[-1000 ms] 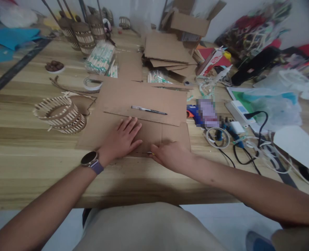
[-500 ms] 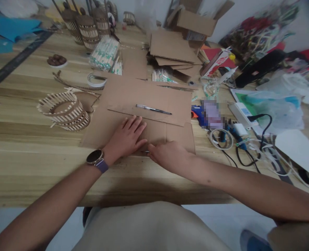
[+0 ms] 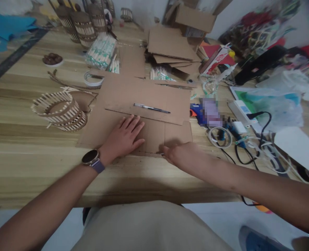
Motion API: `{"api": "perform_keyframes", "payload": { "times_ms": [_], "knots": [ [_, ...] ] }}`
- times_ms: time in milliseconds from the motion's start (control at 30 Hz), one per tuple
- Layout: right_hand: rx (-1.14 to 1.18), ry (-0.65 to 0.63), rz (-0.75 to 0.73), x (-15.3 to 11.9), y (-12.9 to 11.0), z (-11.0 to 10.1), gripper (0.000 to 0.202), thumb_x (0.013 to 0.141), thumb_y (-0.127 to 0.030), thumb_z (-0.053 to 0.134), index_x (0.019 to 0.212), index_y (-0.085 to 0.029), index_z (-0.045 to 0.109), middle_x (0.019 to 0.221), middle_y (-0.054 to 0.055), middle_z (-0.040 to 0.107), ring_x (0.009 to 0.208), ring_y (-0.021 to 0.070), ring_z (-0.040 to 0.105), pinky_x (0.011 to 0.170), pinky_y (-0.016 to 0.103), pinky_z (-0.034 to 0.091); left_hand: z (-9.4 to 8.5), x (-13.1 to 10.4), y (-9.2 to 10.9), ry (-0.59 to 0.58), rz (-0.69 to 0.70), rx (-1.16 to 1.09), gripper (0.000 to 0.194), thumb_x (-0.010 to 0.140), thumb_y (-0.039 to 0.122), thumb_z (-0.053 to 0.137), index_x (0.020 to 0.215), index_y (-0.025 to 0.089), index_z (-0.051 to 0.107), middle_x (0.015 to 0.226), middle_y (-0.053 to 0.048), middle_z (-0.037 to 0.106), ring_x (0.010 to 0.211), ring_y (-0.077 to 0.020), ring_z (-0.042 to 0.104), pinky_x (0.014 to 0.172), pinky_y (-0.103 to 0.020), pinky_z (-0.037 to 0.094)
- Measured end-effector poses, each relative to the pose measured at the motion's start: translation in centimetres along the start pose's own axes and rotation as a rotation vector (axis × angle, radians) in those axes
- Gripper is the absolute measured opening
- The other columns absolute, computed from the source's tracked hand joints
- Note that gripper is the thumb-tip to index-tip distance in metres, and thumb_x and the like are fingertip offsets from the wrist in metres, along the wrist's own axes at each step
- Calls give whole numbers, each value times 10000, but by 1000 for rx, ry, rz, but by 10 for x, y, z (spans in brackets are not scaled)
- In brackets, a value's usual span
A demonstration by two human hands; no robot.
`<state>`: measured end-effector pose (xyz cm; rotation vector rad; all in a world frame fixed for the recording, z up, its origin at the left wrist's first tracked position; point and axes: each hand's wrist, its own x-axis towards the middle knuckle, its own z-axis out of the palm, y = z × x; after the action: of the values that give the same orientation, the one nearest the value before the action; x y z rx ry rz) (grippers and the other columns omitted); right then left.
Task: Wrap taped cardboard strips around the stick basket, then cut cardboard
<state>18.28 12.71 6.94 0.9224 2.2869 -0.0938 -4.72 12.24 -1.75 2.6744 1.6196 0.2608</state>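
My left hand (image 3: 124, 137) lies flat with fingers spread on a brown cardboard sheet (image 3: 176, 134). Close to the sheet's near edge, my right hand (image 3: 183, 155) is closed, fingertips down at the cardboard. A small shiny tip shows at those fingers, but the thing itself is mostly hidden. To the left of the right hand, a dark line runs along the near edge. A pen (image 3: 151, 108) rests on another cardboard piece (image 3: 144, 90) beyond my left hand. A round basket of small sticks and brown bands (image 3: 77, 116) stands left of the sheet.
Stacked cardboard (image 3: 170, 43) and bagged sticks (image 3: 102, 52) lie at the back. A small dish of brown things (image 3: 53, 59) is at the far left. On the right are a roll of tape (image 3: 219, 137), a phone (image 3: 210, 111), cables and a power strip (image 3: 239, 113).
My right hand has slid to the right along the cardboard's near edge, uncovering more of the dark line. My left hand stays flat on the sheet.
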Motion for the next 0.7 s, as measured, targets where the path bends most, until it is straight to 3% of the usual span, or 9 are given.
{"api": "perform_keyframes", "payload": {
  "times_ms": [300, 433, 700],
  "knots": [
    [-88, 42, -48, -18, 23, 18, 234, 987, -112, 431, 1081, -166, 639, 743, 101, 723, 645, 219, 715, 442, 257, 296, 3, -1, -3, 27, 32, 32, 633, 1026, 498, 399, 1491, 72, 443, 1588, -213, 376, 1472, -390, 321, 1197, -554, 257],
    [-95, 60, -40, -23, 33, 29, 220, 1001, -141, 439, 1106, -190, 626, 689, 72, 714, 562, 194, 673, 442, 251, 264, 5, -1, -4, 37, 35, 13, 640, 1026, 505, 391, 1499, 76, 433, 1593, -211, 367, 1483, -383, 302, 1202, -558, 245],
    [-76, 35, -4, -35, 52, 48, 226, 1023, -212, 411, 1057, -195, 633, 772, 78, 738, 612, 215, 690, 450, 264, 204, 7, -1, -5, 28, 34, 22, 637, 1026, 497, 387, 1498, 71, 430, 1591, -218, 364, 1477, -380, 313, 1203, -556, 244]
  ]
}}
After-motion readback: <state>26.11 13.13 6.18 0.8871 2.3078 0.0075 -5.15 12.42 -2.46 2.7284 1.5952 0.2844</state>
